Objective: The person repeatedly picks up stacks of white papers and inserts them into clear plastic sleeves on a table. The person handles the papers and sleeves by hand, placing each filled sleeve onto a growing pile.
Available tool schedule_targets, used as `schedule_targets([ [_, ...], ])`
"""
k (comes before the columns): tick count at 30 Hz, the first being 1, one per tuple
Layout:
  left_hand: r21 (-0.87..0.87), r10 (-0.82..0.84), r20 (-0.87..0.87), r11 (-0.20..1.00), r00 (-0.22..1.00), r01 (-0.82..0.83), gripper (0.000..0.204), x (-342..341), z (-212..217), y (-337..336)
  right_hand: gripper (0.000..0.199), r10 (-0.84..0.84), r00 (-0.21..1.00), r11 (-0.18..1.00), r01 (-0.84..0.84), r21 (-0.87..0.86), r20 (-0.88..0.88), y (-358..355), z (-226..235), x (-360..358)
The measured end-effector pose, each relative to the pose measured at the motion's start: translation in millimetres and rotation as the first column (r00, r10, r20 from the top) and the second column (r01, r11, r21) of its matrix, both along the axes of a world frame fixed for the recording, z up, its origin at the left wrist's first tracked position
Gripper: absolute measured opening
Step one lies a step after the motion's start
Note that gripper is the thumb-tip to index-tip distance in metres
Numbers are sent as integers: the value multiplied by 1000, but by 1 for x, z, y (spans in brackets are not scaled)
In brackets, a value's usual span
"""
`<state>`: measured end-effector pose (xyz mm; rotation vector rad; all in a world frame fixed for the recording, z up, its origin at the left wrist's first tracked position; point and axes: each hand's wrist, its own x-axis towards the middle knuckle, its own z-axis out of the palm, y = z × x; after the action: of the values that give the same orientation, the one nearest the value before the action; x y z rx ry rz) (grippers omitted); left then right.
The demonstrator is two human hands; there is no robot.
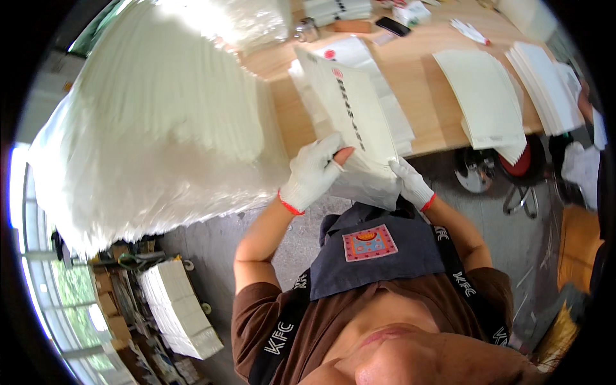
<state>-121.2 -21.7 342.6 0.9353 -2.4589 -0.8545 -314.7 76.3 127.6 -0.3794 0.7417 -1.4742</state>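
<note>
A stack of cream printed sheets (359,115) with a red emblem and a column of dark characters slants over the table's near edge. My left hand (311,172), in a white glove with a red cuff, grips its near left side; the bare thumb lies on top. At the near right corner, my gloved right hand (412,183) has its fingers closed on the stack. Thin clear plastic (372,190) hangs at the near end, between both hands. Under the stack lie white plastic-looking packets (393,115), one with a similar red emblem.
A huge pile of clear plastic bags (160,128) fills the left of the wooden table (423,122). Paper stacks (484,96) overhang its right side. A jar (307,30), a phone (393,26) and a white glove (470,31) lie farther back. A round stool (523,160) stands below right.
</note>
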Motion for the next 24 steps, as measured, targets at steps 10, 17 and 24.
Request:
schedule_targets([
  [10,-612,487,-656,104,577,-784,31,131,259,34,21,1,922,815,-224,-534,-386,-165,321,34],
  [17,-695,679,-474,102,561,-711,44,297,353,-49,33,21,697,475,-638,-606,-717,-265,467,134],
  [24,-732,500,-650,-209,572,-648,44,231,212,-18,30,127,577,590,-698,-407,-807,-180,437,76],
])
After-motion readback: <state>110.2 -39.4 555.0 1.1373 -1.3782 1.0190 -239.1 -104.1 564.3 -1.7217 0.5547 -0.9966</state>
